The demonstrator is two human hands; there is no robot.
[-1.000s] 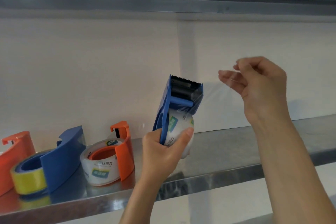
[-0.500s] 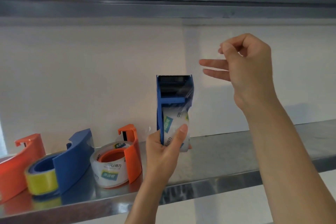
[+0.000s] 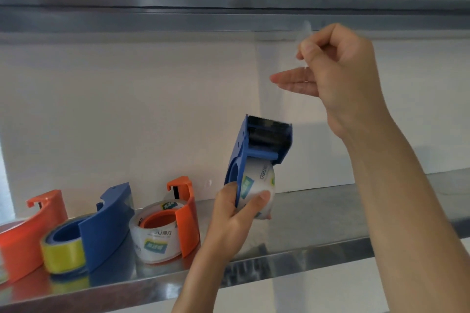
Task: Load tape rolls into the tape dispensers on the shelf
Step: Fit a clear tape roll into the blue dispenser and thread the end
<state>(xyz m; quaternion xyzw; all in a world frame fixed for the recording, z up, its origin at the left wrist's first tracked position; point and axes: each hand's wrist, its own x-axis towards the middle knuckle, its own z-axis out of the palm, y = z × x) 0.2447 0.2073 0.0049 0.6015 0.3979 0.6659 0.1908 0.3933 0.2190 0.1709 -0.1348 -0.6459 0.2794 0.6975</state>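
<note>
So from the head view, which is the only one we get: our left hand (image 3: 232, 213) is wrapped around the lower body of the blue dispenser (image 3: 256, 157), thumb pressed against the clear tape roll (image 3: 260, 185) seated in it, the whole thing held tilted in the air just above the front of the metal shelf (image 3: 318, 213). Our right hand (image 3: 340, 71) is up higher and off to the right, thumb and forefinger pinched shut on what looks like the free end of tape (image 3: 304, 33), other fingers loosely spread; the strip is see-through and smeared, so we can't really trace it down to the toothed cutter. Handling-wise, we'd guess the plastic dispenser is light and stiff, fine to clamp by the body like this, but keep skin away from that serrated edge at the top. The roll itself is smooth on the outside and probably a bit slippery, so the thumb on it doubles as a brake. The loose end is the fussy bit: thin, floppy, sticky on one face, and it'll likely fold onto itself or grab a finger if it goes slack, so hold it by the very tip and keep it taut. On the shelf to the left sit an orange dispenser (image 3: 187, 213) with a clear roll, a blue one (image 3: 106, 226) with a yellow roll (image 3: 63, 251), and another orange dispenser (image 3: 28, 231) at the edge of frame.
</note>
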